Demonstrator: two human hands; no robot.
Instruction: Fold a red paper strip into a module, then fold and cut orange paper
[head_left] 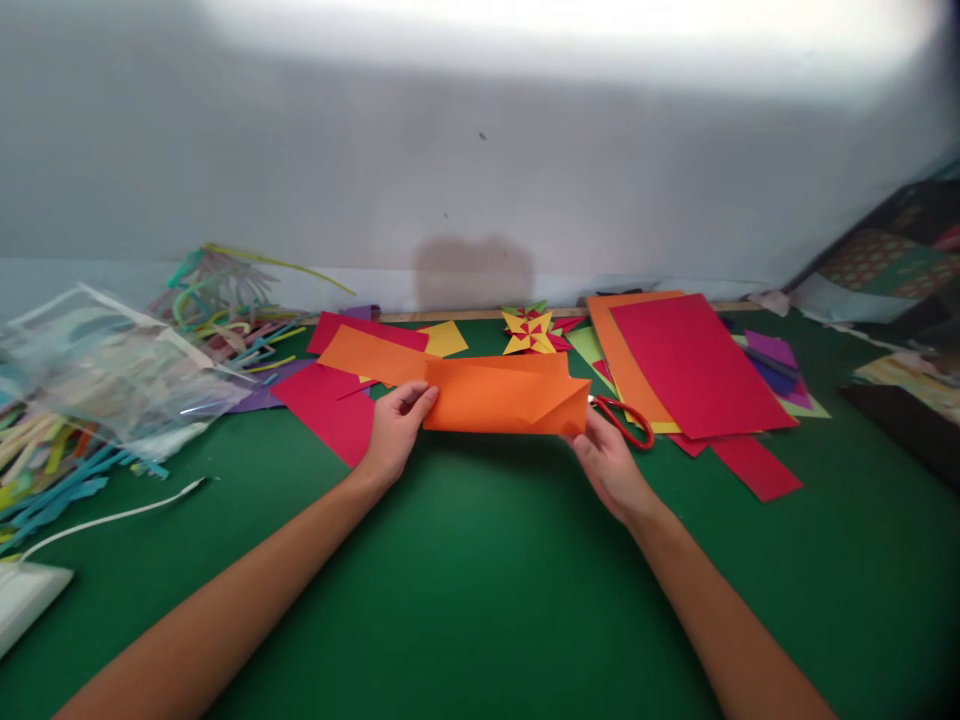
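Observation:
Between my two hands is a folded sheet of orange paper (502, 395), held up over the green table with creases showing at its right end. My left hand (401, 425) pinches its left edge, thumb in front. At the lower right corner, my right hand (607, 460) grips the same paper, its fingers partly hidden behind it. Just beyond the right hand lie scissors with red handles (636, 425). Behind the paper sits a folded paper star (531, 332) in yellow, red and green.
Red sheets (697, 365) are stacked at right over orange and yellow ones. Loose orange (367, 350) and red (322, 400) pieces lie at left. A clear plastic bag (127, 360), colourful strips (60, 500) and a white cable (112, 517) occupy the far left. A wall (337, 170) stands behind.

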